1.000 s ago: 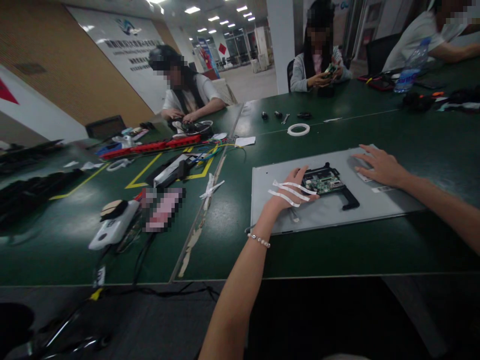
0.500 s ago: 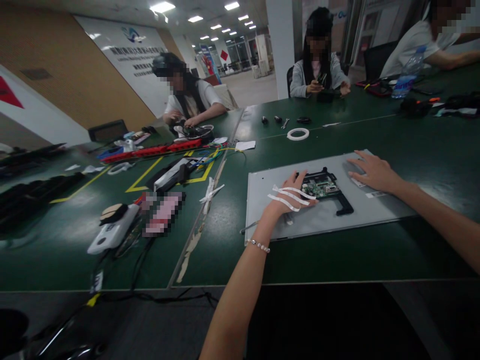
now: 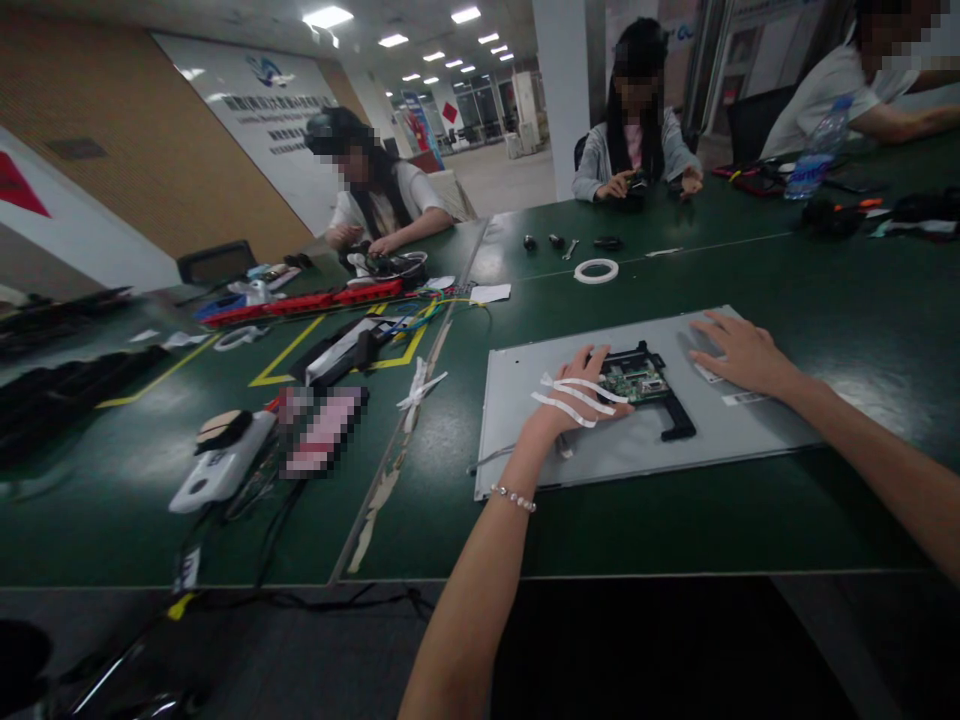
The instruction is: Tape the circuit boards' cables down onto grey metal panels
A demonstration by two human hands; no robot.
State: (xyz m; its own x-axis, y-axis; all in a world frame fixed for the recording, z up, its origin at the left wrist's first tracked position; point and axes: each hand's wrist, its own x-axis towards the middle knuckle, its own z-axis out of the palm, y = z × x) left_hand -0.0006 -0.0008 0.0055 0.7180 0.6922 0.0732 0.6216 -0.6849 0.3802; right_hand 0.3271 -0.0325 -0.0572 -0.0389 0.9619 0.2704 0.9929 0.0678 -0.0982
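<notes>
Circuit board (image 3: 637,384) lies on grey panel (image 3: 739,432), on bench (image 3: 675,530). Left hand (image 3: 582,392) (3 white strips (image 3: 568,409) across its back) overlaps the board's left edge; grip cannot be determined. Right hand (image 3: 742,350): spread, unclenched, at panel's right.

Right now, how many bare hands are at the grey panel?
2: the left hand at the left side of the circuit board, and the right hand toward the right end of the grey panel. Neither is hidden.
</notes>
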